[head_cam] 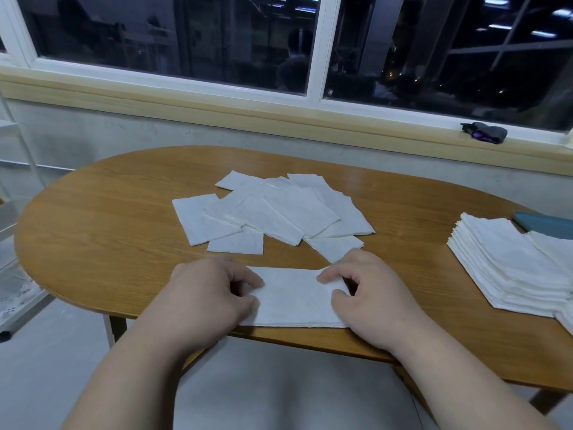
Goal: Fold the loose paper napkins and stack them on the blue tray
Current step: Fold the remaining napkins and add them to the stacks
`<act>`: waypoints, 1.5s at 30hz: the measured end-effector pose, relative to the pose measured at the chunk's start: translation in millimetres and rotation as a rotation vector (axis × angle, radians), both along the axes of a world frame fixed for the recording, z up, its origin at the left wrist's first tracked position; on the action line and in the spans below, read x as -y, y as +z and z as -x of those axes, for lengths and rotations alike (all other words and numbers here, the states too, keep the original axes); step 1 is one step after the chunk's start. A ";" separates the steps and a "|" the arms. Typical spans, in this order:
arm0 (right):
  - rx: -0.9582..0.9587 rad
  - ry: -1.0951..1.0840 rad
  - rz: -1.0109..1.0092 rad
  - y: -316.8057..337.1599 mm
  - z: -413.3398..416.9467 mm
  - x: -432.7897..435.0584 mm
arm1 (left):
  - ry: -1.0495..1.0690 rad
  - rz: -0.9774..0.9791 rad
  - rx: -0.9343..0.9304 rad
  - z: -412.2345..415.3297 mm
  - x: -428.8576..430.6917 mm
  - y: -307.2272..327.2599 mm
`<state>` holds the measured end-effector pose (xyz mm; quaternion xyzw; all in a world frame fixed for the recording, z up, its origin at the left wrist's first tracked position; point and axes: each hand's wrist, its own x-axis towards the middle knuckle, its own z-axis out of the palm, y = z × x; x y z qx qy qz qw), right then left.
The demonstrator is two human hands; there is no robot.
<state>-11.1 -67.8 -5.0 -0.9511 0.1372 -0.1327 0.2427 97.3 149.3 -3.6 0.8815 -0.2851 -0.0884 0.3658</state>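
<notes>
Head camera, nearest first: two bare forearms reach in from the bottom of the frame to the near edge of a wooden table. A napkin lies flat there, between the hands and touching both. The left hand has its fingers curled and pinches the napkin's left edge between thumb and forefinger. The right hand is curled likewise and pinches the right edge, where the paper is lifted slightly off the wood.

Just beyond, at mid-table, the loose napkins lie in a spread, overlapping heap, the closest one near the right hand's knuckles. Well to the right, a neat stack of folded napkins sits on the blue tray, only the tray's far corner showing behind it; the stack runs out of frame at the right edge.

At the far left stands part of a white rack. Behind the table a pale wall rises to a wooden sill, where a small dark object with a purple patch rests at the right. Above is a white-framed window, dark outside.
</notes>
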 end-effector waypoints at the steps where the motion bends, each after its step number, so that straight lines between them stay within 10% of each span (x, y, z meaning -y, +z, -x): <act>1: 0.019 0.002 0.000 -1.1 -0.2 0.5 | -0.008 0.003 0.020 0.0 0.5 -0.5; 11: 0.181 -0.079 -0.144 7.0 -13.8 8.6 | -0.159 0.018 0.113 2.3 7.2 -1.1; 31: 0.093 -0.111 0.256 -0.2 -98.8 38.2 | -0.102 0.185 0.088 -2.9 11.1 -2.2; 45: 0.401 0.275 -0.286 54.1 -15.4 -8.8 | 0.048 0.380 0.073 4.8 8.5 7.8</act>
